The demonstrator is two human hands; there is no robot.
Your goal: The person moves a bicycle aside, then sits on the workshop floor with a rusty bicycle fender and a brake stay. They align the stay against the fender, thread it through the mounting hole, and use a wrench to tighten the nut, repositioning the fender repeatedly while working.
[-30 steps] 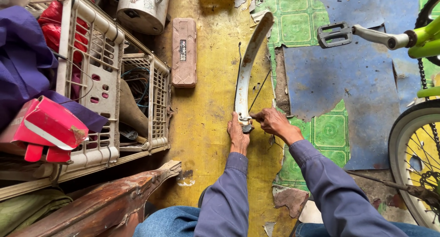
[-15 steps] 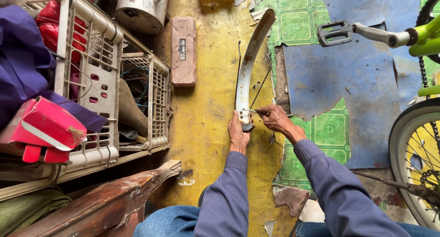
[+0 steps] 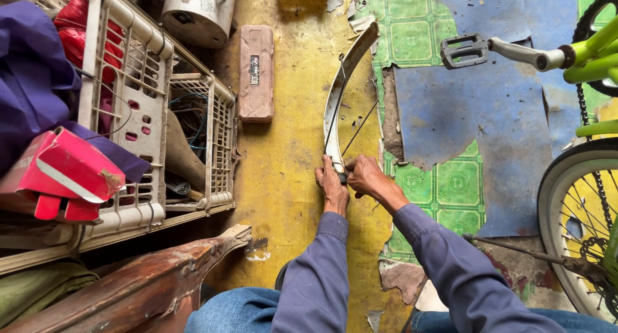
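**Two hands on one bent mudguard**

One curved metal mudguard (image 3: 336, 101) lies on the yellow floor (image 3: 290, 178) in the middle of the frame, arcing from the upper centre down to the two hands. It is a long, thin, silvery strip, dull and scuffed, with two thin wire stays (image 3: 359, 128) running along its right side. Its lower end sits right between the hands.

The left hand (image 3: 331, 186) is closed around the mudguard's lower end, fingers wrapped over the edge. The right hand (image 3: 365, 177) is touching it just beside, its grip narrow, fingertips pinched at a small dark part there; what that part is I cannot tell. Both arms wear blue-grey sleeves.

Around them: one brown oblong case (image 3: 256, 73) lies flat on the floor to the upper left of the mudguard, well apart from it. Two white plastic crates (image 3: 215, 146) stand at the left, holding wires and odds and ends, with one red carton (image 3: 61, 172) resting against them. One round metal can (image 3: 198, 11) is at the top. At the right edge, one bicycle wheel (image 3: 566, 198) with a pale tyre, and one black pedal (image 3: 465, 50) in the upper right on a lime-green frame.
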